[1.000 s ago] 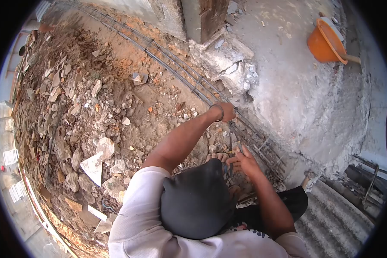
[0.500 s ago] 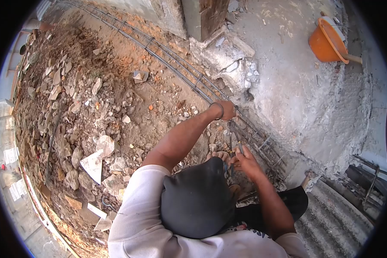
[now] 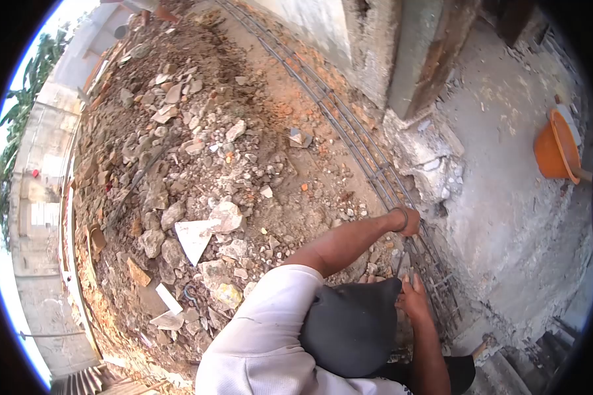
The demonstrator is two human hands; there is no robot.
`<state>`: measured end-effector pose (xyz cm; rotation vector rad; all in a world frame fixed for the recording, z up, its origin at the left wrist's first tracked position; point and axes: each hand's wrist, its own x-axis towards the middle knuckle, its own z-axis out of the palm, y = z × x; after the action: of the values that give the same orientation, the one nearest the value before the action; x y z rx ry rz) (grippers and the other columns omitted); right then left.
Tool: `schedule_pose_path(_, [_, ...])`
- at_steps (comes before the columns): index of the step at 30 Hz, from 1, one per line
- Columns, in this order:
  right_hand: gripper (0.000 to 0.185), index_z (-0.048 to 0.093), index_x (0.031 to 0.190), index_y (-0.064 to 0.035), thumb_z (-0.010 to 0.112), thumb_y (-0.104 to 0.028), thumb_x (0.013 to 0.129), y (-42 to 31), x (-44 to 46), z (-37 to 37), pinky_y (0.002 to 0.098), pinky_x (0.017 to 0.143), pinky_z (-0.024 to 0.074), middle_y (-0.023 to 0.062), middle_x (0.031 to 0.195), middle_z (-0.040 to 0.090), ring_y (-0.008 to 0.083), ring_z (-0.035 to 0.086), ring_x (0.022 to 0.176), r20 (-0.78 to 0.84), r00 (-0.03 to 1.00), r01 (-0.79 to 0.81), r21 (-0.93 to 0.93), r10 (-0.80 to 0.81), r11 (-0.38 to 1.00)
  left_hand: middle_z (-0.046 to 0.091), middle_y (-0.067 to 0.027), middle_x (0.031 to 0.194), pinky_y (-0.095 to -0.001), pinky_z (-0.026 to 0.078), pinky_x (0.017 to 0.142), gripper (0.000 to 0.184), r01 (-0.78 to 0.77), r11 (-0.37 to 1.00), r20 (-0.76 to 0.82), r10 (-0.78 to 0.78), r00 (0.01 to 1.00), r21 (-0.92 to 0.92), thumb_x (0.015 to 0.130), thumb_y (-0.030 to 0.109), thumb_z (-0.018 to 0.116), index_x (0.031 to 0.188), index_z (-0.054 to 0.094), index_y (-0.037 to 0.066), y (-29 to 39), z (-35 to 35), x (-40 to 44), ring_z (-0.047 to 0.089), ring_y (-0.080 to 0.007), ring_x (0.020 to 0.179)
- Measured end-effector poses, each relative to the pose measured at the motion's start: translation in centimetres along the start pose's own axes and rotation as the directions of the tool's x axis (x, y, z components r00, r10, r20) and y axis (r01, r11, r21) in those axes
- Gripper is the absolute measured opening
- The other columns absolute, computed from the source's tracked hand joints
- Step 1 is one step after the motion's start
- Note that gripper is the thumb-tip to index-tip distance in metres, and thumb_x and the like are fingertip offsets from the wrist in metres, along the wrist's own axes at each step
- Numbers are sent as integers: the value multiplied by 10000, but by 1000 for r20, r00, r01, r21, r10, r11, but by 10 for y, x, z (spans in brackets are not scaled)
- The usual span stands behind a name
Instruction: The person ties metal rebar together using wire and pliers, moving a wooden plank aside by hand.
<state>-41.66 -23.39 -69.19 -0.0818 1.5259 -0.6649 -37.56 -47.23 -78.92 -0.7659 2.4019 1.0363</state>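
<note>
A long rebar cage (image 3: 336,108), steel bars linked by ties, lies on the dirt beside the broken concrete edge. My left hand (image 3: 408,222), with a dark band at its wrist, is closed over the cage. Just nearer to me, my right hand (image 3: 413,297) has its fingers bent around a slim dark metal tool (image 3: 399,264). The tool points toward the bars, and its exact kind is hard to make out. My black-clad knee (image 3: 349,326) hides part of the space beside my right hand.
Loose rubble (image 3: 171,151) covers the ground to the left, with a white broken slab (image 3: 194,240). A concrete post (image 3: 422,59) rises at the top. An orange bucket (image 3: 552,153) stands at the right. Another person's limb (image 3: 165,13) shows at the top left.
The view has swung left, so the scene sits lower and further right. My left hand stays on the rebar cage. My right hand's fingers look more extended around the tool.
</note>
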Motion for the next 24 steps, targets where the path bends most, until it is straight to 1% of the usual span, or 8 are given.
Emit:
schedule_pose_path(2, [530,306,1463,-100,495,-331,1025,7,4,-5,334,559,469,17,750,526,143,545,643,-4,994,109,-83,-110,990,720,-218,956,-531,525,758,378,19,1000,5,-19,1000,-21,663,241,678,910,745,-36,1,-1,-2,703,-374,901])
schedule_pose_path(5, [363,442,1309,-101,501,-316,1023,10,8,-6,313,534,433,0,739,486,125,488,613,19,975,222,-111,-221,969,725,-188,932,-553,513,732,324,-1,998,40,-1,999,62,657,223,725,898,758,8,0,9,12,701,-369,881])
schedule_pose_path(8, [256,468,1172,-97,503,-301,1023,1,-3,0,315,517,419,-2,728,473,125,485,604,-47,971,226,-106,-232,968,725,-171,921,-553,510,729,306,-45,991,65,37,997,125,656,216,744,894,760,25,-1,10,14,698,-360,883])
schedule_pose_path(11, [235,462,1165,-91,498,-274,1022,-12,-8,0,341,495,433,18,736,470,155,503,589,-104,989,121,150,-106,981,722,-168,926,-549,509,726,284,-93,984,68,83,994,153,716,246,697,895,762,35,-3,13,13,695,-354,892])
schedule_pose_path(14, [219,462,1147,-94,503,-267,1019,-51,-33,-3,376,500,474,37,763,488,201,537,584,-21,999,29,258,-25,966,721,-170,937,-550,510,723,305,-67,993,-59,73,996,98,792,296,619,891,763,46,-6,19,13,696,-348,901])
schedule_pose_path(16, [293,524,1222,-114,571,-277,984,-53,-29,-25,289,580,478,39,836,579,160,569,662,166,986,-17,139,-7,990,723,-166,944,-546,512,734,328,-67,994,-55,72,996,89,814,312,585,898,764,50,-5,11,1,696,-347,905])
schedule_pose_path(23, [188,550,1122,-152,552,-291,996,-49,-25,-27,266,524,441,-4,751,539,106,509,585,155,988,-41,164,15,986,733,-141,971,-511,505,776,337,-66,991,-67,75,995,120,835,295,552,931,754,43,1,8,-5,696,-349,908])
schedule_pose_path(24, [178,502,1120,-151,503,-293,1013,-42,-18,-22,329,541,465,54,781,554,176,543,608,171,985,-29,270,-19,962,733,-141,971,-511,505,776,337,-73,990,-58,80,995,116,835,295,552,931,754,43,4,6,-9,696,-349,908])
